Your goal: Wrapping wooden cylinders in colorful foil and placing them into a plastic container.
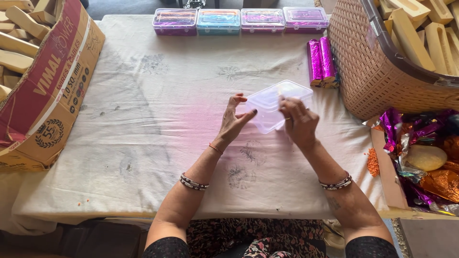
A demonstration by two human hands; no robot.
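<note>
4 filled plastic boxes point(240, 20) — 2 magenta foil rolls point(321, 61), woven basket point(368, 71), cardboard carton point(52, 91).

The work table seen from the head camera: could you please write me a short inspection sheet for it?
Surface: table under a stained white cloth.
Job's things: clear plastic box, tilted, held off the cloth.
Clutter: four coloured lidded boxes in a row at the far edge; magenta foil rolls; crumpled foil at right.
Hands: left hand touches the box's near edge; right hand grips its right side.
Cables: nothing seen.
Surroundings: wicker basket and cardboard carton, both with wooden pieces.
</note>
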